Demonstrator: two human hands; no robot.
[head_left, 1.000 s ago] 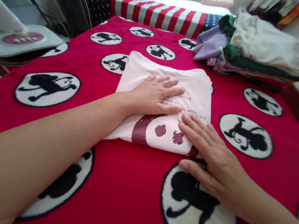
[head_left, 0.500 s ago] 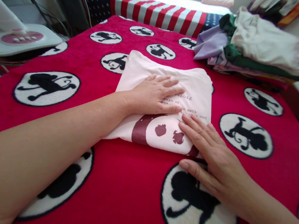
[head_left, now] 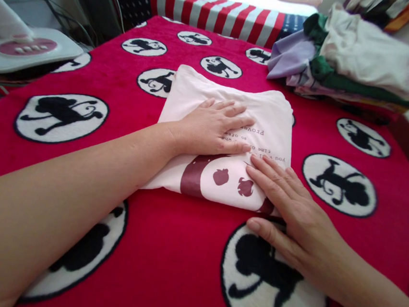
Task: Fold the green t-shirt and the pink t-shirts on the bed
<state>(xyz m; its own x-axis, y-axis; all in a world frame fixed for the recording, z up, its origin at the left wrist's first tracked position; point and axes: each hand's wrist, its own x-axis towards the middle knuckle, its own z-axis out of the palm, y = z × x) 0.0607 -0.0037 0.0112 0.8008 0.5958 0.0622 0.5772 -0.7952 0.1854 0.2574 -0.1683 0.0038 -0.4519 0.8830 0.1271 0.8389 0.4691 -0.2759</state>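
Observation:
A folded pale pink T-shirt [head_left: 181, 91] with dark red shapes and printed words lies on a red blanket [head_left: 165, 256] patterned with black monkeys in white circles. My left hand [head_left: 214, 128] rests flat across the middle of the shirt, its fingers spread, hiding part of the lettering. On the shirt's near right corner my right hand [head_left: 290, 200] lies with its fingers stretched out. Its thumb is apart from the fingers, below the shirt's near edge and over the blanket. Neither hand grasps the cloth.
A pile of clothes [head_left: 365, 58], white, green and lilac, sits at the back right. At the left stands a white lamp base [head_left: 55, 54] with a pink button panel. Behind the blanket is a cloth [head_left: 218, 15] with red and white stripes and stars.
The camera view has shifted very slightly. Both hands stay in place on the T-shirt, which looks the same.

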